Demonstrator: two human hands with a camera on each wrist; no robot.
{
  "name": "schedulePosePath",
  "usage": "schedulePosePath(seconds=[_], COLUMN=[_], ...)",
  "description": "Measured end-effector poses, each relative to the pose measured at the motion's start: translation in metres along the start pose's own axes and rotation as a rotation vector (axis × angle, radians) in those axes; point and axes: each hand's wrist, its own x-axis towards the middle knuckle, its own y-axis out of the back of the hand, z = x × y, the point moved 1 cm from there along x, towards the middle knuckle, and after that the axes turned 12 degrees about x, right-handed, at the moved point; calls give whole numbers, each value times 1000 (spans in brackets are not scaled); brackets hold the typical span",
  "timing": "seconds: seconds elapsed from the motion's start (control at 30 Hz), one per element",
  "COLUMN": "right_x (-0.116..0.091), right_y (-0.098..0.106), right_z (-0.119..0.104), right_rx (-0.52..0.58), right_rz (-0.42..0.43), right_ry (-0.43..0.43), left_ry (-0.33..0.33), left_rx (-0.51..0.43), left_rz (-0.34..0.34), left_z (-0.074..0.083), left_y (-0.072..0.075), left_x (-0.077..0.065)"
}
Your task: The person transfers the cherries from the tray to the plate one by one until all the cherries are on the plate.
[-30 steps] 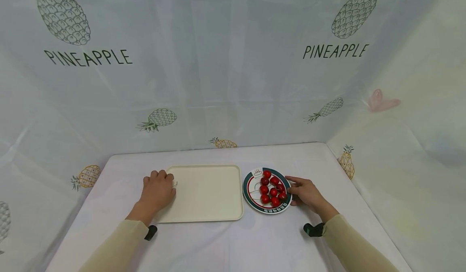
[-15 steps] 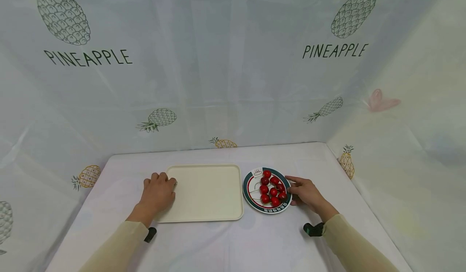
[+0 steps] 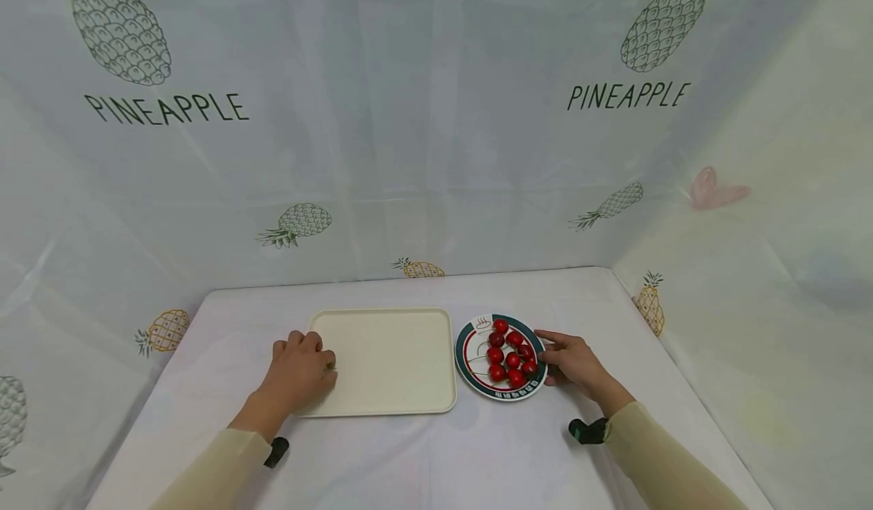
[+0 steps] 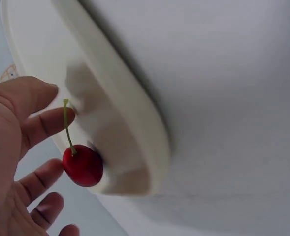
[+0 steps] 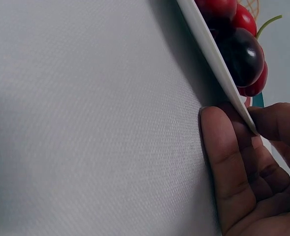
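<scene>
In the left wrist view a red cherry (image 4: 83,166) with a green stem is by the fingertips of my left hand (image 3: 300,373). Thumb and index finger stand slightly apart near the stem, and the middle fingertip appears to touch the fruit. Behind it is the left end of a cream tray (image 3: 389,362); the head view has the cherry mostly hidden by this hand. With thumb above and fingers below, my right hand (image 3: 578,362) grips the right rim of a round plate (image 3: 470,377), which bears several red cherries (image 3: 513,361).
A white cloth covers the table (image 3: 436,457). Cloth printed with pineapples hangs as a backdrop (image 3: 436,154) behind the table and at both sides. Tray and plate lie side by side with a narrow gap between them.
My left hand has shifted nearer to me and slightly right along the tray's left end. My right hand and the plate have stayed put.
</scene>
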Motion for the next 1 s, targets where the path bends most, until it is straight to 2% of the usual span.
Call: schedulePosePath(seconds=[0.2,0.3,0.5,0.73,0.87,1.0], right_x=[0,0,0,0,-1,-1], right_y=[-1,-1,-1,0,-1,-2], right_z=[-1,-1,0,1,0,-1], right_rx=[-8,-10,-6,-12,-7,-3], right_rz=[-1,-3,-4,-4,0,1], right_ry=[0,0,2,7,7,9], left_ry=[17,51,146,224,248,259], left_rx=[-24,-52,-72,-78,-65,-56], left_rz=[86,97,54,37,25,-21], left_z=[-5,-9,-16,-17,-16,-15], left_y=[-4,-7,-12,-16,-16,-16], left_x=[-13,-19,-27,-28,-28,-29])
